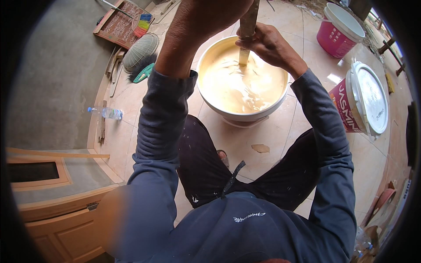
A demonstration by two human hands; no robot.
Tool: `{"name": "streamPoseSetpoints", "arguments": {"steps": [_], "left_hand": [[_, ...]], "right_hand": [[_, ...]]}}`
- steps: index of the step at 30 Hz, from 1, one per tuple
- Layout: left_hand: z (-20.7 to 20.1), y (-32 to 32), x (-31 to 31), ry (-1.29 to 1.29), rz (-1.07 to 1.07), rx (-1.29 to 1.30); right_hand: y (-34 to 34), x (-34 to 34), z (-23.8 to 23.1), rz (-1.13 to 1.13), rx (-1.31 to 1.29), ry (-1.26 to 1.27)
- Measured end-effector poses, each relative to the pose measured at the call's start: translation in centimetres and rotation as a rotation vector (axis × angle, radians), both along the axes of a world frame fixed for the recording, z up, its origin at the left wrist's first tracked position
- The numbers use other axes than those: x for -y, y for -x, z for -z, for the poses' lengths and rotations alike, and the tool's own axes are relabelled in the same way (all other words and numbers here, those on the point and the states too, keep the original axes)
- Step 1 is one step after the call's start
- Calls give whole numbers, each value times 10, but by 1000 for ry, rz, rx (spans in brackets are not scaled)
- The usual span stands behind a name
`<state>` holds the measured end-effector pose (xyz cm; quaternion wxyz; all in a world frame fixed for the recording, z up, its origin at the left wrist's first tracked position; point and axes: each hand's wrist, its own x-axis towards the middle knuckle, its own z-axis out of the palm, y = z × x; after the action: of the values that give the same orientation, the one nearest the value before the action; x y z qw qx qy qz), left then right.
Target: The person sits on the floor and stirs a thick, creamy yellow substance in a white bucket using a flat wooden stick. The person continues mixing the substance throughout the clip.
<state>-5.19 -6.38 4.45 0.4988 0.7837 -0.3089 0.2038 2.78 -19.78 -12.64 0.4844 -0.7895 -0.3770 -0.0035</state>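
My right hand (269, 44) grips a smeared stick (248, 22), dipped in glossy cream liquid (223, 81) in a white-rimmed bucket (245, 117) before me; my left hand's (215, 15) hold I cannot tell. A lidded pink bucket (343, 105) stands right.

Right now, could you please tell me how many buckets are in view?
3: the cream-filled bucket at upper centre, a pink bucket at upper right, and a lidded bucket lower on the right side.
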Motion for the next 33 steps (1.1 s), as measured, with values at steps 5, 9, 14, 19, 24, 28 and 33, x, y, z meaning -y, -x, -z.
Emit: {"name": "streamPoseSetpoints", "arguments": {"steps": [5, 9, 14, 19, 24, 28, 33], "left_hand": [[43, -35, -16, 25, -23, -91], [53, -54, -27, 64, -28, -220], [43, -44, -34, 101, -76, -335], [36, -17, -35, 21, -147, -218], [49, -13, -35, 60, -96, -120], [66, -26, -40, 245, -32, -99], [80, -53, -42, 365, 39, -64]], "right_hand": [[4, -7, 30, 29, -84, 81], [11, -12, 39, -75, -192, 90], [26, -25, 41, -170, -272, -45], [32, -36, 44, -238, -243, -146], [15, -50, 49, -102, -119, -57], [-3, -45, 51, 0, -57, 18], [-16, -24, 40, 63, 87, 126]]}}
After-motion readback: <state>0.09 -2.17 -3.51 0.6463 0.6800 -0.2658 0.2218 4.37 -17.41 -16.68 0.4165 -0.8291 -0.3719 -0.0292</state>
